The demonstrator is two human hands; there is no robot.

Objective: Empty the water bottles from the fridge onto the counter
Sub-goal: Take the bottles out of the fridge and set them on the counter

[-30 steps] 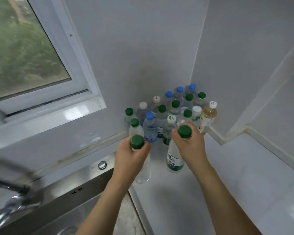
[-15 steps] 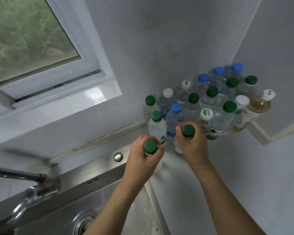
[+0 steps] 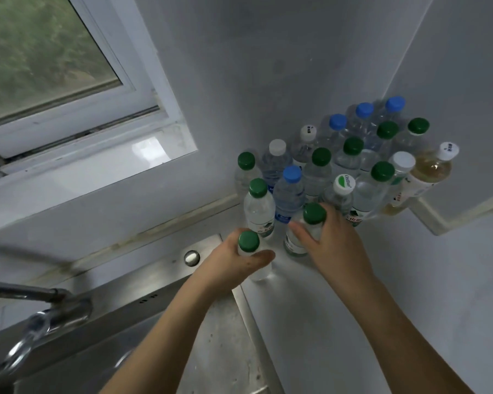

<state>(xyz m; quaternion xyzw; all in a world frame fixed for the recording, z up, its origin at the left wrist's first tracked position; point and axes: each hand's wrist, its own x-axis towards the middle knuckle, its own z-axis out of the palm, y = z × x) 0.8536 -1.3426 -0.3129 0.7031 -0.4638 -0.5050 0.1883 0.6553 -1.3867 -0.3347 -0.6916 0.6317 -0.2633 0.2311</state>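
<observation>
Head view, looking down into a white corner beside a window.

Left hand (image 3: pixel 234 265): grip closed round the neck of a green-capped bottle (image 3: pixel 249 245), thumb and fingers wrapped just under the cap. The bottle stands upright on the white desk (image 3: pixel 410 294), at its edge next to the steel sink (image 3: pixel 143 302).

Right hand (image 3: pixel 333 245): grip curled round a second green-capped bottle (image 3: pixel 302 231), fingers over the shoulder and thumb on the near side. This bottle is upright too, base on the desk, just right of the first; the two are apart.

Cluster of bottles (image 3: pixel 342 166): standing packed together in the corner behind both hands, against the two walls. Caps: several green, four blue, a few white. All upright as far as the wide lens allows one to judge. The nearest of them, a green-capped one (image 3: pixel 259 206) and a blue-capped one (image 3: pixel 289 194), stand just behind the two held bottles.

Bottle of yellowish drink (image 3: pixel 430 172): white cap, at the right end of the cluster, by the raised white ledge (image 3: pixel 439 223).

Tap (image 3: pixel 37 317): chrome, lower left, over the sink; blurred.

Round metal button (image 3: pixel 192 257): on the sink's rim, left of the left hand.

Window (image 3: pixel 40 66): upper left, green foliage beyond the glass, white sill (image 3: pixel 97 172) below it.
</observation>
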